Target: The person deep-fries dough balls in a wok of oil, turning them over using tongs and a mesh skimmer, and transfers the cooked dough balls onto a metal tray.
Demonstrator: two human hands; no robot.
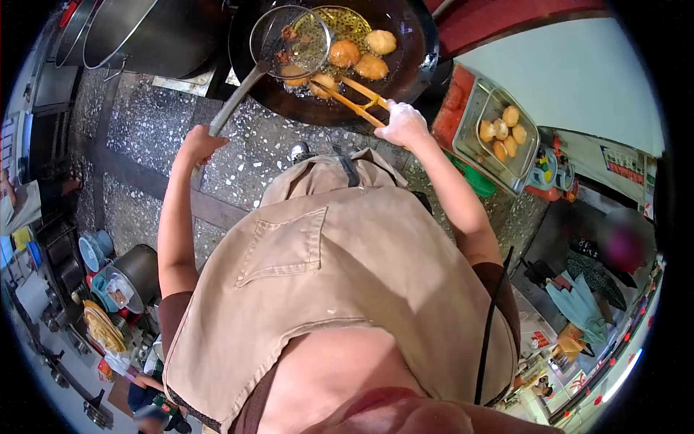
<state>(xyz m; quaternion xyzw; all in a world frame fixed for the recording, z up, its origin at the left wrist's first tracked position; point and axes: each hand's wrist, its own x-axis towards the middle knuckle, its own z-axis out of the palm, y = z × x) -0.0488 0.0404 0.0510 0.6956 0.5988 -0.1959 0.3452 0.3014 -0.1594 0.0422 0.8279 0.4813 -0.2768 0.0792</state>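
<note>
My left hand (200,146) is closed around the long handle of a wire strainer (262,70). Its round mesh is over the left side of a dark wok (405,72) of oil, with a few small brown bits in it. My right hand (405,124), whitish on the fingers, grips long wooden tongs (358,108). Their tips reach to a pale golden fried cake (323,85) at the near side of the oil. Several other round cakes (345,53) float close by, some browner. A perforated metal piece (340,25) shows at the back of the wok.
Right of the wok, a metal tray (473,119) holds a wire basket (531,155) with several fried cakes (511,116). A large metal pot (155,36) stands at upper left. Other people are at the left and right edges. Pots and basins (95,249) line the left.
</note>
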